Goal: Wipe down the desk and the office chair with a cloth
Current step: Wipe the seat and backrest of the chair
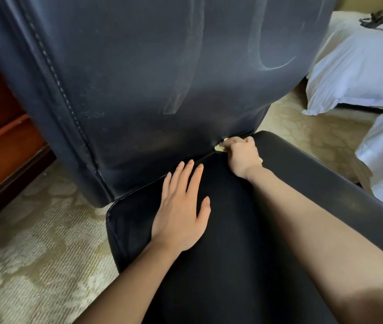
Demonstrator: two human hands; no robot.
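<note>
Your left hand (181,211) lies flat, fingers straight, on the black seat (232,253) of the office chair. Your right hand (242,155) is curled around a pale yellow cloth (219,148), pressing it into the crease where the seat meets the streaked backrest (150,66).

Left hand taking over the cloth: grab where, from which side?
Probably pinch the pale tuft of the cloth poking out beside the right hand, coming from the left along the crease. The rest is bunched under its curled fingers; the left hand lies flat on the seat on that side.
</note>
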